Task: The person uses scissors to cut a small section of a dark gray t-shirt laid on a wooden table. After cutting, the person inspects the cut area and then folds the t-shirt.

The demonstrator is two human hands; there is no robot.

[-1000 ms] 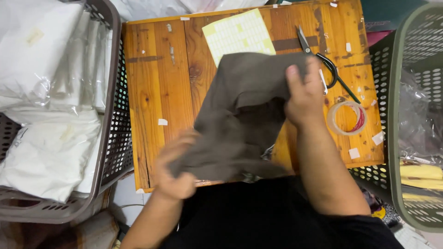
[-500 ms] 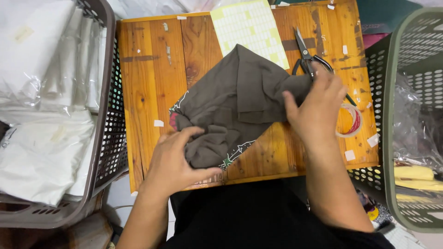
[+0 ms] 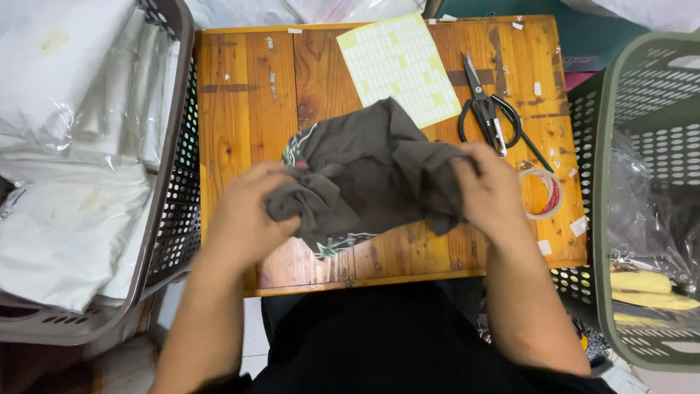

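Note:
A crumpled dark grey garment (image 3: 364, 171) with a light print lies on the small wooden table (image 3: 240, 109). My left hand (image 3: 244, 215) clutches a bunched fold at the garment's left side. My right hand (image 3: 492, 193) grips the fabric at its right side. Both hands rest low on the table, with the cloth gathered between them.
A yellow sheet of labels (image 3: 401, 66) lies at the table's far edge. Black scissors (image 3: 488, 117) and a roll of clear tape (image 3: 543, 193) sit to the right. A grey basket (image 3: 164, 182) of white bagged parcels stands left, a green basket (image 3: 609, 219) right.
The garment came down from being held up and is now bunched on the table. My hands moved apart to its left and right sides.

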